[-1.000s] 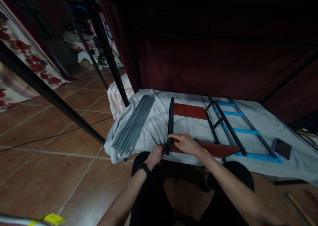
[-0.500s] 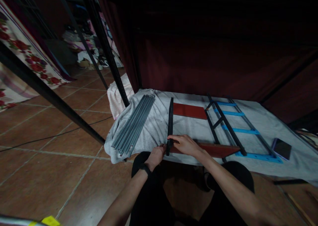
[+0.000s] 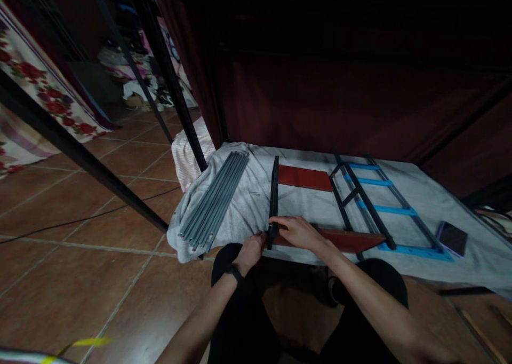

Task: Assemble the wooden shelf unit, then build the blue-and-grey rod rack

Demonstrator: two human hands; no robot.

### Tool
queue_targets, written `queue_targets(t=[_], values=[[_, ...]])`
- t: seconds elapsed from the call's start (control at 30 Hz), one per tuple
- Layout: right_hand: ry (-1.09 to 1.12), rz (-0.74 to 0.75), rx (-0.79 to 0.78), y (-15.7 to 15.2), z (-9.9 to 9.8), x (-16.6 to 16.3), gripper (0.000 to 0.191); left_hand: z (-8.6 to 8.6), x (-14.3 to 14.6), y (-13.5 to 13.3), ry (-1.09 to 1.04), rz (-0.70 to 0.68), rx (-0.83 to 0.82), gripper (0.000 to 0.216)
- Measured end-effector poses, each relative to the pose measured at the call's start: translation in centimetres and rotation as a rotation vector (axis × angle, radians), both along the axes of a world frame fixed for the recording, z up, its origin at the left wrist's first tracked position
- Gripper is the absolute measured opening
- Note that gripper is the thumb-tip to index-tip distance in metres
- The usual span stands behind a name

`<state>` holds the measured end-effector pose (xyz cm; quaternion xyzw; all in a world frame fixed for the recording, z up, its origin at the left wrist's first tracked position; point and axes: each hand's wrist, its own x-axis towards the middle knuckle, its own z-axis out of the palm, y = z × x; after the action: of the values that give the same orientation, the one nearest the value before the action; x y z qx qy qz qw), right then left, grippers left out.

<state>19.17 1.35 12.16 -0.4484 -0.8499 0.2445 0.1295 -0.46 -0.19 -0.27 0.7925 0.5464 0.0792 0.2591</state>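
A black frame bar (image 3: 274, 188) stands at the left end of a partly joined frame with a red-brown board (image 3: 306, 177) and a second red-brown board (image 3: 348, 242) between its sides. My right hand (image 3: 299, 234) is closed round the bar's near end, at the front board's corner. Just left of that end, my left hand (image 3: 252, 251) has its fingers pinched against the bar; what they hold is too small and dark to make out. A black end frame with a short crosspiece (image 3: 351, 195) forms the right side.
Several grey metal tubes (image 3: 216, 201) lie bundled on the pale cloth (image 3: 256, 166) to the left. Blue-barred frame parts (image 3: 394, 211) and a dark phone (image 3: 453, 239) lie to the right. A black post (image 3: 92, 161) slants up at the left.
Both hands stay at the bar's near end with hardly any movement. The view has shifted very slightly, and the yellow strip at the lower left has changed shape.
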Motion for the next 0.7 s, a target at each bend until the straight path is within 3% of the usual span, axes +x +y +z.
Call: queue_targets(t=[0.7], values=[[-0.014, -0.004, -0.035, -0.01, 0.21, -0.12, 0.051, -0.07, 0.10, -0.03, 0.012, 0.002, 0.012, 0.026]])
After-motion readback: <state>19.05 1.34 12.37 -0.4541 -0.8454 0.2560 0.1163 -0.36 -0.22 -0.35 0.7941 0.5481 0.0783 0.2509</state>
